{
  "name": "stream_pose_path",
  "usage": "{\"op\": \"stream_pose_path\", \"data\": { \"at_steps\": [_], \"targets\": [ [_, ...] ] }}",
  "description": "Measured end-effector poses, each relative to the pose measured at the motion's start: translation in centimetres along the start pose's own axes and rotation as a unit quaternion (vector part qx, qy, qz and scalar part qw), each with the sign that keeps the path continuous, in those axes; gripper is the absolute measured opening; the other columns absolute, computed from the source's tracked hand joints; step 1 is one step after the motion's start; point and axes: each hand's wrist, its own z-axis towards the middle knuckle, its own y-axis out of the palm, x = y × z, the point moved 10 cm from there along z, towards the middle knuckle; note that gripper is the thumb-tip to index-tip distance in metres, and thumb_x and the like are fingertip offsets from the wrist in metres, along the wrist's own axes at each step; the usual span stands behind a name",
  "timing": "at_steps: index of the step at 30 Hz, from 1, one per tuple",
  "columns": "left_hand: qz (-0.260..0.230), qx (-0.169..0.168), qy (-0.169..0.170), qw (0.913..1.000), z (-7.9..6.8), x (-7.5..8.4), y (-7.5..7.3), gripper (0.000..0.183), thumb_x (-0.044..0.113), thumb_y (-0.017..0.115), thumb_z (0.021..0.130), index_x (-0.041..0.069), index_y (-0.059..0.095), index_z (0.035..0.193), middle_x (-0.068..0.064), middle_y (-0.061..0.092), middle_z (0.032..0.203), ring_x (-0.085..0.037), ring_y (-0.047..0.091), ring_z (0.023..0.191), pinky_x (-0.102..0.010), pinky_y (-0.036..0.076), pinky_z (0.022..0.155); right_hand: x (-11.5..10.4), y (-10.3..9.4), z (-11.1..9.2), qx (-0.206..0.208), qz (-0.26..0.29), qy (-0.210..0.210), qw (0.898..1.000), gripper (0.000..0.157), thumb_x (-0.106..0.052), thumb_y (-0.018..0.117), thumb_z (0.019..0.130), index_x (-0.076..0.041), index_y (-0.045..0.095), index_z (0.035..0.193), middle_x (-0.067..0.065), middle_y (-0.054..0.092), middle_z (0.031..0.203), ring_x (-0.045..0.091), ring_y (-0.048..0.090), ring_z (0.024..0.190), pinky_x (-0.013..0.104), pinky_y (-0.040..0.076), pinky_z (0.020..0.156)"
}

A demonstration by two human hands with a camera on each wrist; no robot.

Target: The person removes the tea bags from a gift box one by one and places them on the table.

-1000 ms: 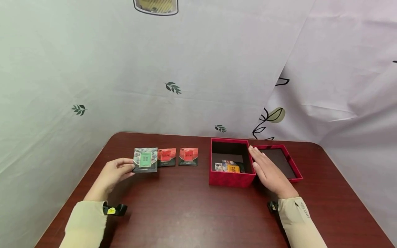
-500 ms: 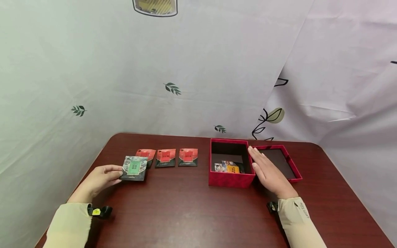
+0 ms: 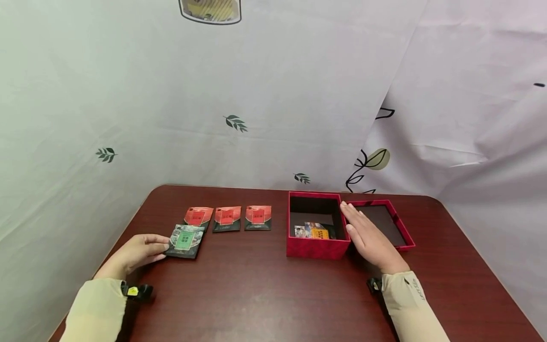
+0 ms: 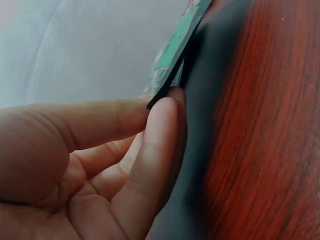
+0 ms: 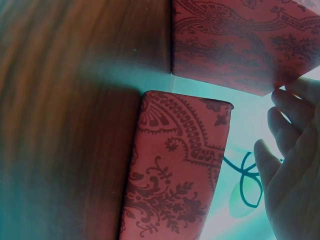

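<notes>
My left hand [image 3: 136, 254] pinches the left edge of a dark sachet with a green label [image 3: 185, 240], low over the table. The left wrist view shows thumb and finger on this sachet's [image 4: 176, 55] edge, tilted off the wood. Three red-and-black sachets lie behind in a row: a left one [image 3: 198, 216] partly covered by the held sachet, a middle one [image 3: 228, 217], and a right one [image 3: 258, 217]. Fairly straight, the fingers of my right hand [image 3: 372, 240] rest against the right side of a red box [image 3: 318, 248], whose top is uncovered.
Inside the box lie a few small packets [image 3: 319, 232], one with a yellow label. A red lid [image 3: 399, 223] with a dark inside lies to its right. Behind the brown table [image 3: 256, 294] hangs a pale printed cloth [image 3: 278, 95].
My left hand has moved left and nearer with the green-label sachet, then lower. The left red sachet has come into view behind it. My right hand stays at the box.
</notes>
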Motion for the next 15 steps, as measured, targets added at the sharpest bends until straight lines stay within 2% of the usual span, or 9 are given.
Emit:
{"op": "stream_pose_path", "data": {
  "at_steps": [6, 12, 15],
  "targets": [
    [0.030, -0.004, 0.001, 0.9995, -0.17, 0.41, 0.57, 0.032, 0.000, 0.061, 0.098, -0.022, 0.056, 0.121, -0.003, 0.065, 0.096, -0.007, 0.064, 0.081, -0.028, 0.059, 0.074, -0.12, -0.06, 0.02, 0.001, -0.002, -0.001, 1.000, 0.062, -0.022, 0.050, 0.106, -0.011, 0.026, 0.162, 0.012, 0.028, 0.165, 0.036, 0.022, 0.152, 0.021, 0.002, 0.121],
    [0.053, 0.013, -0.016, 0.9984, -0.27, 0.44, 0.87, 0.024, -0.004, 0.060, 0.096, -0.020, 0.059, 0.114, -0.005, 0.065, 0.091, -0.011, 0.063, 0.077, -0.028, 0.060, 0.071, -0.08, -0.05, 0.00, -0.002, -0.003, 0.001, 1.000, 0.062, -0.023, 0.050, 0.106, -0.012, 0.026, 0.162, 0.011, 0.028, 0.165, 0.033, 0.020, 0.153, 0.024, 0.004, 0.122],
    [0.084, 0.025, -0.010, 0.9961, -0.34, 0.85, 0.80, 0.021, -0.004, 0.061, 0.095, -0.019, 0.061, 0.110, -0.007, 0.066, 0.090, -0.013, 0.063, 0.076, -0.030, 0.060, 0.069, -0.04, -0.02, 0.01, -0.002, -0.003, 0.002, 1.000, 0.062, -0.024, 0.049, 0.106, -0.012, 0.025, 0.162, 0.011, 0.028, 0.165, 0.033, 0.020, 0.153, 0.025, 0.005, 0.122]
  ]
}}
